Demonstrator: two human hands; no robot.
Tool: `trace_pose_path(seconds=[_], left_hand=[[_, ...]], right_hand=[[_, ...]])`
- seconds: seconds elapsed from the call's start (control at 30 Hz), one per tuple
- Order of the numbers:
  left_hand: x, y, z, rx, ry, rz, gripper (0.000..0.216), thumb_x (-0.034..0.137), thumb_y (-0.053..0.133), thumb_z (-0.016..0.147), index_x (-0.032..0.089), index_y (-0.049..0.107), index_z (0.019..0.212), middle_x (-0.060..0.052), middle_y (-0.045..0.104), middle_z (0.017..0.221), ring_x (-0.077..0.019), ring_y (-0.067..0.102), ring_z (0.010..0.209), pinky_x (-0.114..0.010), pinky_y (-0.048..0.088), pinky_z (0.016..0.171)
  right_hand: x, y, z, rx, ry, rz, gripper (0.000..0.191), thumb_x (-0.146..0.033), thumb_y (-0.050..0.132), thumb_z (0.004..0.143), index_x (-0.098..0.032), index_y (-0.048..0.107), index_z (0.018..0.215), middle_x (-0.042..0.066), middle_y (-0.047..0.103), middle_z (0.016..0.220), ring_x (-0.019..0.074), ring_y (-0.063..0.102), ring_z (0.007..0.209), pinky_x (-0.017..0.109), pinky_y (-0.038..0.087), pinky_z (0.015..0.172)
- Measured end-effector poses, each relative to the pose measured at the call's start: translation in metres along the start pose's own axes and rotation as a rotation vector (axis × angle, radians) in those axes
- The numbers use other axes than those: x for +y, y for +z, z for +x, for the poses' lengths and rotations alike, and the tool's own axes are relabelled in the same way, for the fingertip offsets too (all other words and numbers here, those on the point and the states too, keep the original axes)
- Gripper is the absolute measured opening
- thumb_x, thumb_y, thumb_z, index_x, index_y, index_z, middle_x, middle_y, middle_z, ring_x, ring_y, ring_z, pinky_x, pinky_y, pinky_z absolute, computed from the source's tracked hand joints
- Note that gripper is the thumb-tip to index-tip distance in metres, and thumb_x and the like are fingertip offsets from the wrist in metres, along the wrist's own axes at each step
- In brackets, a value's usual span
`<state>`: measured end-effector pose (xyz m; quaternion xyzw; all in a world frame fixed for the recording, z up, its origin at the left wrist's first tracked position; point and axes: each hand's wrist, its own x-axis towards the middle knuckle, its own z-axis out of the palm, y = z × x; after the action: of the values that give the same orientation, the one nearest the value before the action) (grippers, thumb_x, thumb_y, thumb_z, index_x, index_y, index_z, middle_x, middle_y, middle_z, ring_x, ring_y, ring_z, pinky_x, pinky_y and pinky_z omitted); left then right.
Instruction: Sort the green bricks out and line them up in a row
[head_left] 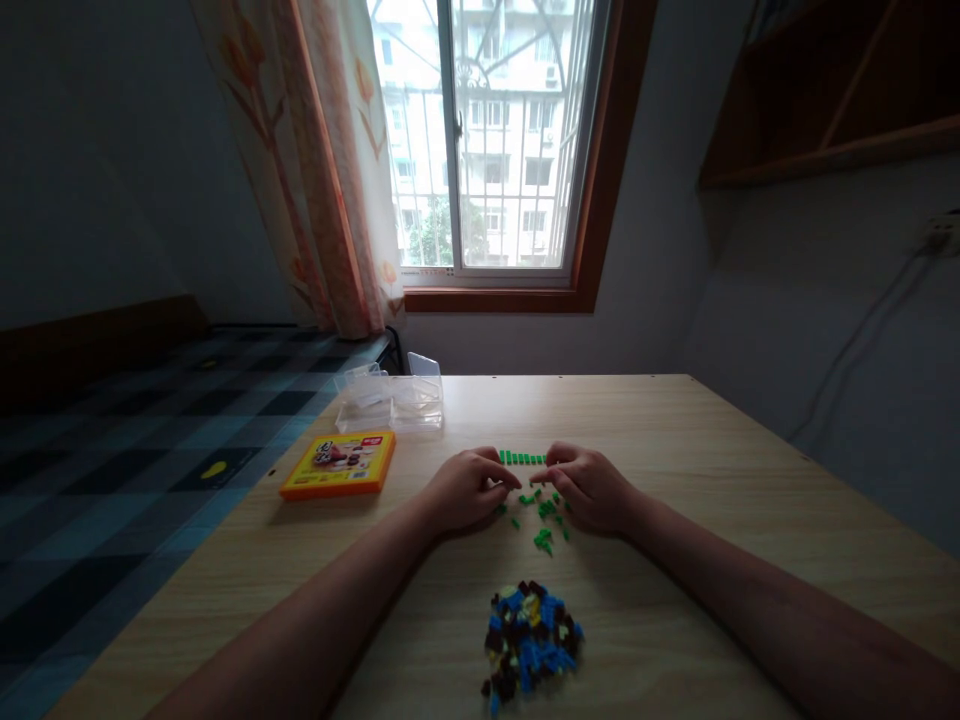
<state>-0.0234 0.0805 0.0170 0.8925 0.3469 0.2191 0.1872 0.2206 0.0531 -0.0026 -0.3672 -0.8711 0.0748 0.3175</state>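
A row of small green toy bricks [523,458] runs left to right on the wooden table. My left hand [469,490] rests at its left end, fingers bent and thumb stretched towards the middle, apart from the fingers. At the row's right end lies my right hand [592,487], its fingertips close to the last bricks and its thumb also apart. I see nothing gripped in either hand, though some fingertips are hidden. Loose green bricks [546,508] are scattered between and below the hands. Nearer to me sits a mixed pile of blue, dark brown and yellow bricks [531,635].
An orange and yellow box [341,465] lies on the table to the left. Behind it stand clear plastic containers [394,405], lids raised. A bed with a checked cover [247,425] adjoins the table's left side. The window [495,150] is beyond the far edge.
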Motion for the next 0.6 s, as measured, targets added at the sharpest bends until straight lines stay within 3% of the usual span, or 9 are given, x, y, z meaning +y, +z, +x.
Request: trace_pose_path(seconds=[0.2, 0.4, 0.6], left_hand=[[0.0000, -0.0016, -0.0008, -0.057, 0.032, -0.011, 0.028, 0.019, 0.060, 0.080, 0.028, 0.080, 0.097, -0.002, 0.063, 0.086, -0.0122, 0.058, 0.073, -0.022, 0.044, 0.070], [-0.0021, -0.0049, 0.0012, -0.086, 0.009, -0.126, 0.022, 0.032, 0.063, 0.085, 0.019, 0.080, 0.083, -0.004, 0.064, 0.084, -0.0130, 0.058, 0.071, -0.023, 0.045, 0.070], [-0.0059, -0.0046, 0.0039, -0.025, -0.050, -0.211, 0.026, 0.032, 0.058, 0.088, 0.017, 0.079, 0.085, -0.004, 0.065, 0.084, -0.0136, 0.059, 0.073, -0.023, 0.046, 0.069]], right_hand=[[0.0036, 0.0008, -0.0011, -0.013, 0.016, 0.014, 0.043, -0.027, 0.036, 0.099, -0.019, 0.077, 0.088, 0.006, 0.062, 0.089, 0.0144, 0.059, 0.077, 0.028, 0.046, 0.076], [0.0032, 0.0013, -0.0013, 0.037, -0.026, 0.120, 0.042, -0.029, 0.038, 0.099, -0.019, 0.077, 0.086, 0.007, 0.061, 0.088, 0.0149, 0.058, 0.076, 0.029, 0.048, 0.076], [-0.0035, 0.0006, 0.0002, -0.023, -0.047, 0.158, 0.042, -0.031, 0.038, 0.099, -0.021, 0.079, 0.093, 0.006, 0.059, 0.088, 0.0146, 0.057, 0.076, 0.029, 0.047, 0.076]])
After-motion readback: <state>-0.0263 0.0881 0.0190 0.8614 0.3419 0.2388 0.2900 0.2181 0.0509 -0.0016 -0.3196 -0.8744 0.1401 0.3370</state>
